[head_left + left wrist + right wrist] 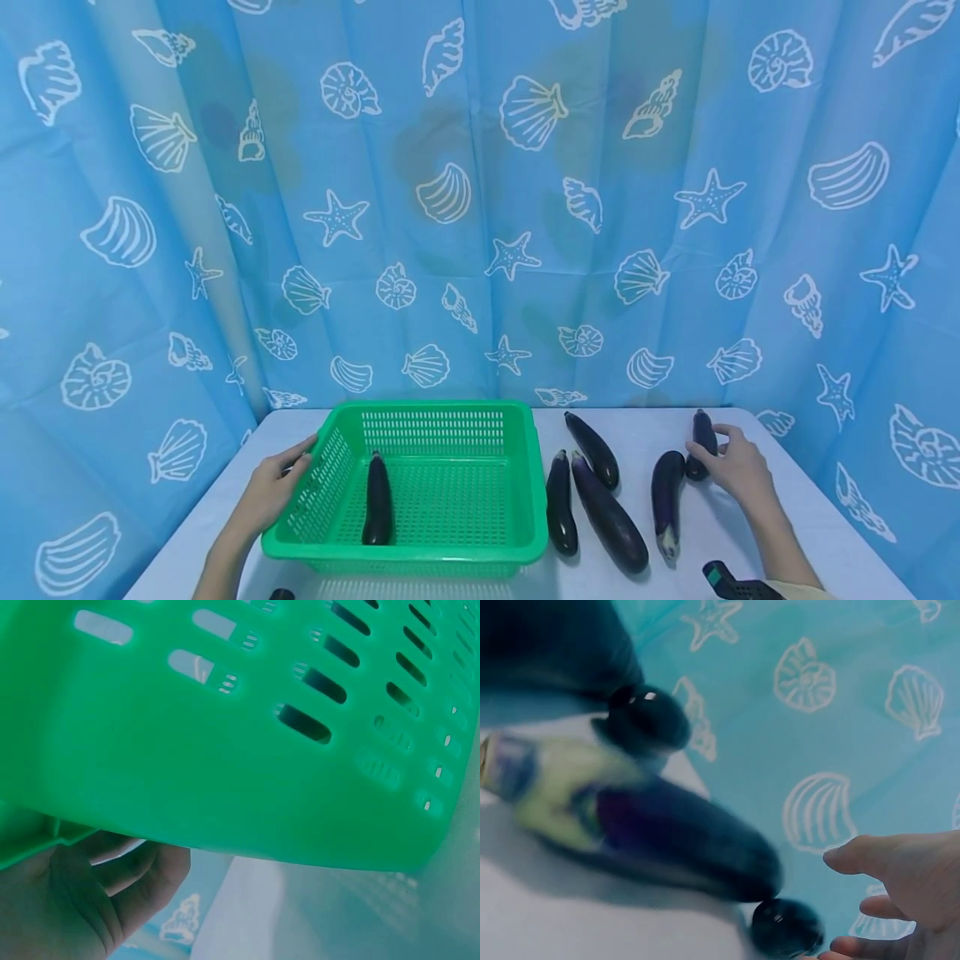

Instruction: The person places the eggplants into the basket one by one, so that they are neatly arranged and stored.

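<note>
A green plastic basket [431, 552] with slotted walls stands on the table, one dark eggplant [378, 504] lying inside it at the left. My left hand [273, 487] holds the basket's left rim; in the left wrist view its bent fingers [154, 877] are at the rim's edge. At the far right, my right hand [738, 467] is over another eggplant [703, 437], its thumb across the eggplant in the head view. The right wrist view has the thumb [862, 855] and fingers spread, with the rounded eggplant end [786, 928] close to the fingertips.
Between basket and right hand lie several more eggplants: a slim one [561, 508], a large one [611, 521], one farther back [592, 450], and one with a pale stem end [666, 496]. A blue shell-print curtain [465, 250] hangs behind the white table [720, 533].
</note>
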`<action>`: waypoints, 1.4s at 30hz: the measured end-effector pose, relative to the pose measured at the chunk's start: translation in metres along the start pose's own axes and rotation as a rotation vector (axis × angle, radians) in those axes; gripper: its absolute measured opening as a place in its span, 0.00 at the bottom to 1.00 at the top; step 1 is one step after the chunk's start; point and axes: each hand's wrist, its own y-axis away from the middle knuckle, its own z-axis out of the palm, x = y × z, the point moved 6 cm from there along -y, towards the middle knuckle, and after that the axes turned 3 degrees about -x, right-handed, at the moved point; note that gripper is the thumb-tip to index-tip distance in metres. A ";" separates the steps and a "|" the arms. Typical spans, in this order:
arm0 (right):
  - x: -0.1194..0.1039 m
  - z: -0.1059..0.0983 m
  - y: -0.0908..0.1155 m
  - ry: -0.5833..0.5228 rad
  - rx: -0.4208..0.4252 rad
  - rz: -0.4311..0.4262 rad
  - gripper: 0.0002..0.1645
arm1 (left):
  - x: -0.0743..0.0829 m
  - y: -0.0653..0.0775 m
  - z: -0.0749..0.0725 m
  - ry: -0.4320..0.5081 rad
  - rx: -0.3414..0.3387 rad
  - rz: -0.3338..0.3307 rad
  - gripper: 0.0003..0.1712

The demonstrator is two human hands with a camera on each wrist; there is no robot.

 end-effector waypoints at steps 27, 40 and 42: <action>0.026 0.023 -0.010 -0.043 0.001 0.149 0.50 | 0.003 0.003 -0.001 -0.007 0.000 -0.012 0.27; 0.031 0.017 -0.007 -0.020 -0.029 0.269 0.49 | 0.003 0.002 -0.001 -0.001 0.008 0.016 0.27; 0.031 0.014 -0.005 -0.004 -0.029 0.269 0.49 | 0.002 0.002 -0.001 -0.001 0.007 0.016 0.27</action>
